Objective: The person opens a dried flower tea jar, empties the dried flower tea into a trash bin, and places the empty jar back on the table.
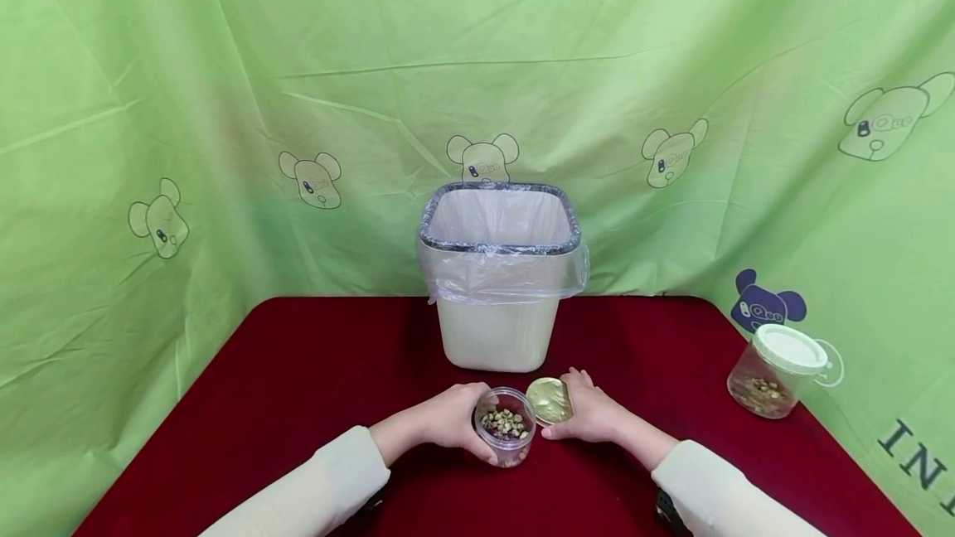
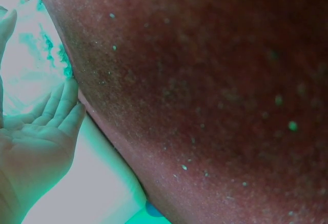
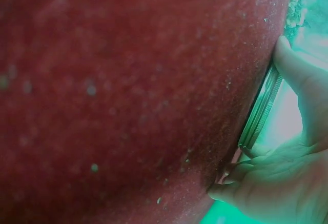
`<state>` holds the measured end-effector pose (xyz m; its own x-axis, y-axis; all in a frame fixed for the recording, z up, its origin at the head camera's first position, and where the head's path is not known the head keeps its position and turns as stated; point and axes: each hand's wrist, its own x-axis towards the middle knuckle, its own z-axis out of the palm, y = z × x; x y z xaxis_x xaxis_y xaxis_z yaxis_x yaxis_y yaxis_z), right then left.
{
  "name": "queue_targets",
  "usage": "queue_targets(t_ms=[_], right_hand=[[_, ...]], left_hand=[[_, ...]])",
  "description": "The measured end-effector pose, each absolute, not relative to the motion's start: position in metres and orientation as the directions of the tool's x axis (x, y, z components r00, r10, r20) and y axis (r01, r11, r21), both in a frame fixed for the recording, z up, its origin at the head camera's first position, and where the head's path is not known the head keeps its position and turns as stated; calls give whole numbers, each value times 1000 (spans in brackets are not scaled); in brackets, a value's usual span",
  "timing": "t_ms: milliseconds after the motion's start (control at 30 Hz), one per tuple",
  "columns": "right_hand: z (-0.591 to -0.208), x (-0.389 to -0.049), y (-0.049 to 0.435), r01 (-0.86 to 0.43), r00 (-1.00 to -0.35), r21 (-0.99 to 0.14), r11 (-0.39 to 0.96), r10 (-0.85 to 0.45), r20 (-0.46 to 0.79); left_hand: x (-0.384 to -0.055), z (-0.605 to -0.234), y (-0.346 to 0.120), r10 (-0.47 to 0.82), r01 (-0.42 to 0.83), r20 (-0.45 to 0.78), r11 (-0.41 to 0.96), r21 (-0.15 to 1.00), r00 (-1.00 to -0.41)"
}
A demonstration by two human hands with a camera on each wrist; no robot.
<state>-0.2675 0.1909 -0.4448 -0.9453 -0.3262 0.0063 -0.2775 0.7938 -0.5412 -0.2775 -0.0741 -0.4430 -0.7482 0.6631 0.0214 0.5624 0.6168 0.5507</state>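
A clear plastic jar [image 1: 511,459] with dried buds [image 1: 504,423] in its bottom stands lidless near the front of the table. My left hand [image 1: 453,418] grips it from the left, thumb at the near side. In the left wrist view, the fingers [image 2: 60,103] lie along the clear wall. Just right of the jar, a round gold lid [image 1: 547,399] lies on the red cloth. My right hand [image 1: 593,413] holds its right edge; the right wrist view shows the lid's ridged rim [image 3: 262,112] between thumb and fingers. Part of the lid is hidden under the hand.
A white bin [image 1: 498,330] with a clear liner bag stands behind the hands at the table's middle. At the right edge is a white-lidded clear tub [image 1: 768,384] holding similar dried bits. Green printed cloth [image 1: 358,106] hangs around the red table [image 1: 321,371].
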Motion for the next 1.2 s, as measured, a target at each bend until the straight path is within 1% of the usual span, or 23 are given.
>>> queue_targets(t_ms=[267, 800, 933, 1100, 1200], right_hand=[[-440, -266, 192, -275, -942, -558, 783, -336, -8], [-418, -271, 202, -298, -937, -588, 752, -348, 30], [-406, -275, 206, -305, -942, -593, 745, -329, 71], [-388, -281, 214, -300, -951, -607, 736, -276, 136], [-376, -284, 218, -287, -957, -623, 728, -244, 156]], left_hand=[[-276, -443, -75, 671, 566, 21, 608, 558, -741], [-277, -442, -74, 664, 553, 10, 615, 563, -748], [-277, -442, -73, 665, 566, 25, 615, 549, -746], [-276, -442, -73, 666, 574, 35, 614, 542, -745], [-276, -442, -73, 666, 572, 34, 613, 544, -745]])
